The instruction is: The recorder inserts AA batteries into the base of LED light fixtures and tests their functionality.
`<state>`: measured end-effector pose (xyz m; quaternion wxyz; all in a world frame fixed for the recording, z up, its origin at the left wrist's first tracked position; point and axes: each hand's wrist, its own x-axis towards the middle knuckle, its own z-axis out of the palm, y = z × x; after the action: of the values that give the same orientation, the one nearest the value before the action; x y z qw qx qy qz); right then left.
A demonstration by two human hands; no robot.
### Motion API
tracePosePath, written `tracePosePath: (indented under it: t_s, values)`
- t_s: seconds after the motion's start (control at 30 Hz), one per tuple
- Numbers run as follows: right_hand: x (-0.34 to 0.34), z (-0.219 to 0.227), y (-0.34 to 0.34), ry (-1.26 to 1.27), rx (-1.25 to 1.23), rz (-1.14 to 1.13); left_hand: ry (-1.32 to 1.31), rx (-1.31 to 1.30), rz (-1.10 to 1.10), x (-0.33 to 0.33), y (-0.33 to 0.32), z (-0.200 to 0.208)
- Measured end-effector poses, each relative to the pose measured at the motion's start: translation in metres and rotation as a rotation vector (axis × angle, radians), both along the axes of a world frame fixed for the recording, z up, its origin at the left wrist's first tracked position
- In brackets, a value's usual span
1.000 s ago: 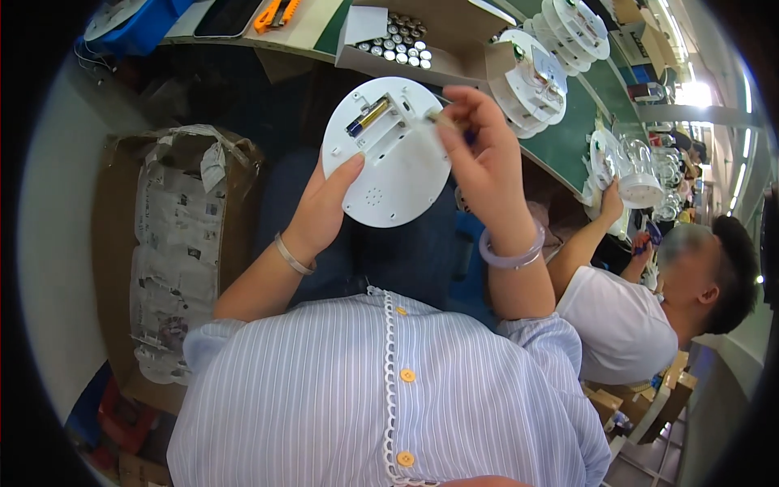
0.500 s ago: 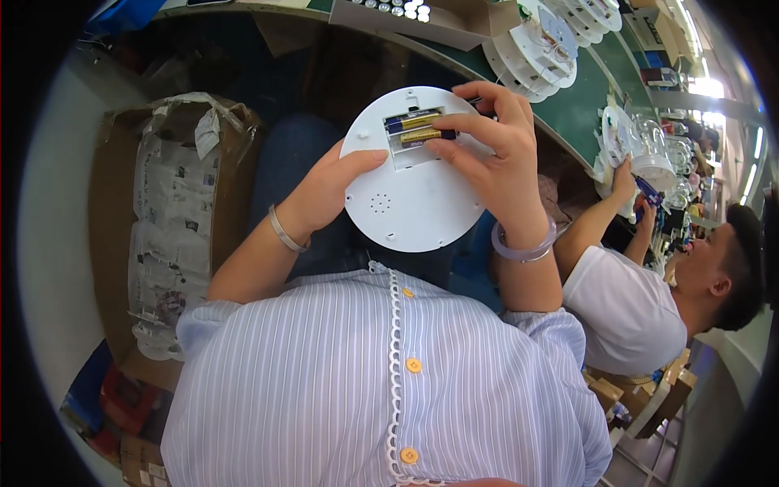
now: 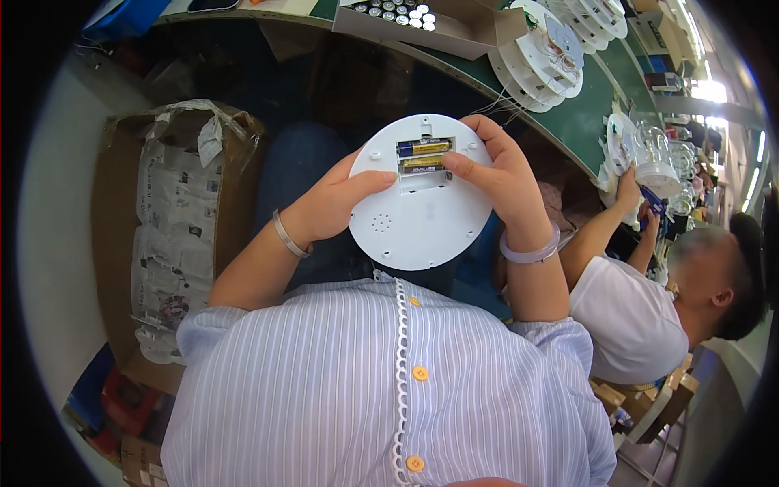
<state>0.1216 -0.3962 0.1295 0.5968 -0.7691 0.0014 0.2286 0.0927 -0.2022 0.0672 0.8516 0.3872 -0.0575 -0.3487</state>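
Note:
Between my hands is a round white plastic base (image 3: 430, 227) with an uncovered battery compartment facing me. Two AA batteries lie side by side in it: an upper battery (image 3: 425, 147) and a lower battery (image 3: 422, 165). Below them, part of the compartment holds no battery. My left hand (image 3: 349, 191) grips the left rim, its thumb flat near the compartment's lower left corner. My right hand (image 3: 499, 170) wraps the right rim, with its thumb pressed on the right end of the lower battery. The fingers of both hands are mostly hidden behind the base.
An open box of batteries (image 3: 454, 39) stands on the green table (image 3: 560, 122) ahead. Right of it are stacked white round bases (image 3: 531, 69) with loose wires. A large cardboard box (image 3: 118, 235) stands at my left. On the right, a co-worker (image 3: 633, 316) handles a white part.
My right fingers have left the batteries and gone round the rim, leaving the thumb on the lower battery. That battery now sits deeper in the compartment. The base appears slightly lower.

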Motion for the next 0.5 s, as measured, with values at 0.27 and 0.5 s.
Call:
tracePosePath:
  t_s: [0.27, 0.5]
  values:
    - [0.007, -0.005, 0.008, -0.080, -0.062, 0.002, -0.039, 0.010, 0.034, 0.014, 0.005, -0.001]
    - [0.087, 0.001, 0.017, -1.114, -0.525, -0.011, 0.092, -0.030, 0.195, 0.018, 0.017, -0.021]
